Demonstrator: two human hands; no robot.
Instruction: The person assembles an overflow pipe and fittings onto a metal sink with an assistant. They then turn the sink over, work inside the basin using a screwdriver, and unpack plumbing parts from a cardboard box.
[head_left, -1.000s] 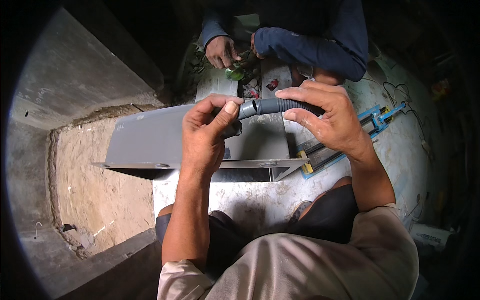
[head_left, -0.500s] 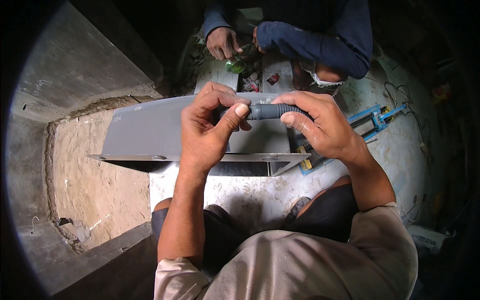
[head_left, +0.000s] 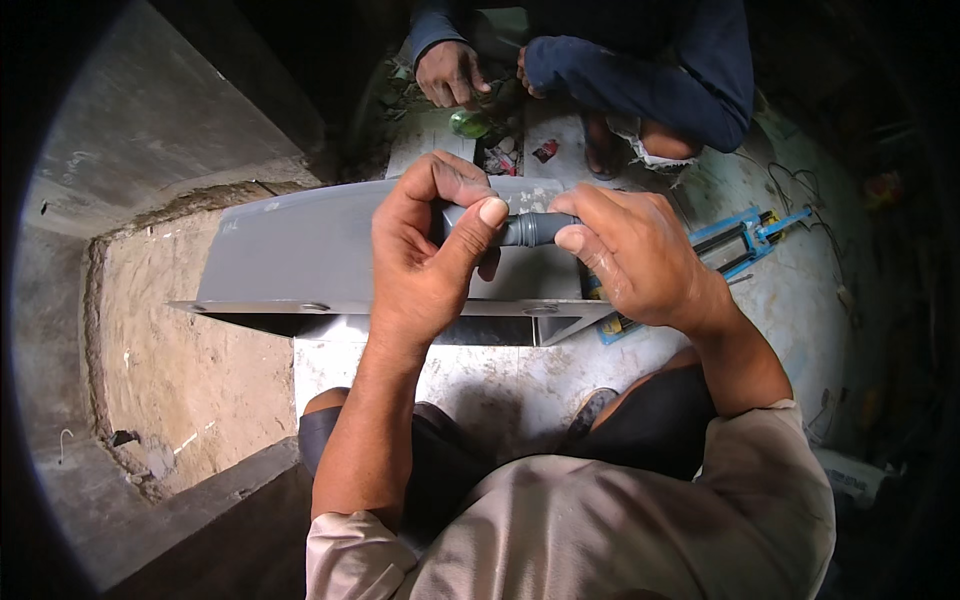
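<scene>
On my feed, the left hand point(head_left: 420, 258) has its fingers pinched on the left end of a grey ribbed hose point(head_left: 535, 229); the right hand's point(head_left: 648, 258) grip it further right. I see the hose above the grey box-shaped housing point(head_left: 300, 250).

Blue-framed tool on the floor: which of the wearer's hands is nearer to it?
Right. In the view, the right hand partly covers the left end of the blue-framed tool; the left hand is farther left.
</scene>
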